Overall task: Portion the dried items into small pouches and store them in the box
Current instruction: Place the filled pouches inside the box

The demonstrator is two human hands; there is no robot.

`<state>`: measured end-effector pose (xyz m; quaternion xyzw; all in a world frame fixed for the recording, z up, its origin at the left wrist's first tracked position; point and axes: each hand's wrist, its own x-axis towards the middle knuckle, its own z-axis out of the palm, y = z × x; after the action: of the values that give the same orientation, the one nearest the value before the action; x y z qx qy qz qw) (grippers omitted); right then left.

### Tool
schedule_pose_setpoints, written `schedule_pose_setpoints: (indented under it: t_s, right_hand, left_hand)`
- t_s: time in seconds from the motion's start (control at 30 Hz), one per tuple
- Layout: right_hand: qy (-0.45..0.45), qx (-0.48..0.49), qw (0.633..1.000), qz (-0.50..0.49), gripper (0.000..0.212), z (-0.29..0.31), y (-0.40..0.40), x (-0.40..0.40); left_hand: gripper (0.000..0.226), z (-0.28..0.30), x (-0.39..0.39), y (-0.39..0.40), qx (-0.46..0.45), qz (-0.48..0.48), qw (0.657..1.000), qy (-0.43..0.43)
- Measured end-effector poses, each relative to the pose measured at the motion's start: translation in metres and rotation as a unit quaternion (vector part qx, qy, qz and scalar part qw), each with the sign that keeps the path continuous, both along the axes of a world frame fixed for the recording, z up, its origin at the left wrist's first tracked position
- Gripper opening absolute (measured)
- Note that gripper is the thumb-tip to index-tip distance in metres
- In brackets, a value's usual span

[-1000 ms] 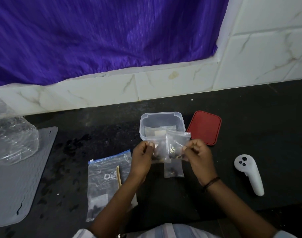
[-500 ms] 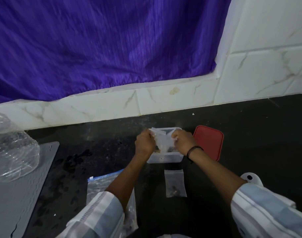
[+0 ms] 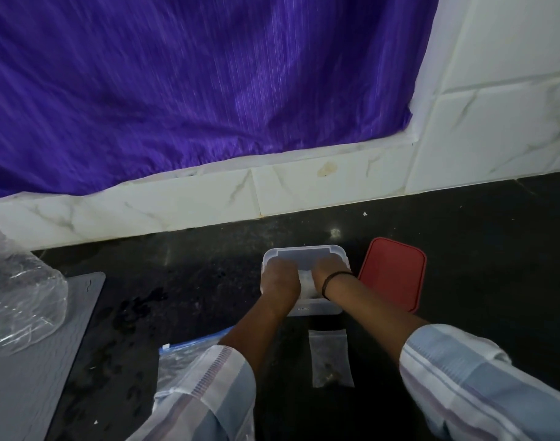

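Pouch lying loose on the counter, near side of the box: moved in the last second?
No. The loose pouch still lies just on the near side of the clear box, as before; only the camera shifted.

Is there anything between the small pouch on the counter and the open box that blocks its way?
Nothing visible blocks it. The small pouch lies just in front of the box; the red lid rests beside it. Both hands currently fill the opening.

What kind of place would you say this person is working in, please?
Probably a home kitchen or utility counter: a dark stone worktop meets a marble-look tiled wall, a purple curtain hangs behind, and a clear plastic box sits beside its red lid.
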<state>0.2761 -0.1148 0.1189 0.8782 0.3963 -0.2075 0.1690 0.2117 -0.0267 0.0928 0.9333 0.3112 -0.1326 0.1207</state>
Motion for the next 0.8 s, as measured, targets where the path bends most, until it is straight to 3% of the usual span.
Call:
schedule_pose_setpoints:
  t_s: [0.07, 0.13, 0.17, 0.27, 0.33, 0.37, 0.43, 0.63, 0.73, 0.8]
  right_hand:
    - [0.032, 0.071, 0.994, -0.076, 0.024, -0.003, 0.002, -0.005]
    - [0.009, 0.047, 0.997, -0.054, 0.026, -0.002, 0.007, -0.004]
    - [0.011, 0.092, 0.989, -0.112, 0.028, -0.001, 0.008, -0.006]
    - [0.028, 0.131, 0.978, -0.160, 0.029, -0.003, 0.005, -0.010]
    - [0.054, 0.164, 0.973, -0.156, 0.019, -0.006, 0.003, -0.010]
    - [0.066, 0.156, 0.974, -0.151, 0.017, -0.003, 0.002, -0.011]
    - [0.067, 0.129, 0.978, -0.148, 0.035, -0.005, 0.001, -0.009]
    - [0.039, 0.066, 0.991, -0.112, 0.026, -0.003, 0.003, -0.009]
    - [0.003, 0.187, 0.978, -0.097, 0.022, 0.000, -0.005, -0.016]
    - [-0.054, 0.372, 0.922, -0.097, 0.015, -0.002, -0.029, -0.034]
  left_hand:
    - [0.028, -0.004, 0.002, 0.002, 0.036, -0.016, 0.999, -0.007]
    - [0.033, 0.000, 0.001, 0.001, 0.068, -0.021, 0.997, -0.029]
    - [0.038, -0.001, 0.002, 0.003, 0.079, -0.014, 0.996, -0.045]
    - [0.051, -0.001, 0.002, 0.005, 0.084, 0.005, 0.993, -0.085]
    - [0.044, -0.004, 0.002, 0.004, 0.072, -0.027, 0.994, -0.082]
    - [0.037, -0.005, 0.003, 0.003, 0.055, -0.054, 0.994, -0.077]
    - [0.026, -0.008, 0.005, 0.003, 0.014, -0.092, 0.995, -0.039]
    - [0.032, -0.011, 0.009, 0.009, 0.000, -0.137, 0.990, 0.028]
    - [0.025, -0.001, 0.003, 0.006, 0.029, -0.150, 0.988, 0.001]
    - [0.022, 0.009, -0.008, 0.002, 0.034, -0.139, 0.987, -0.071]
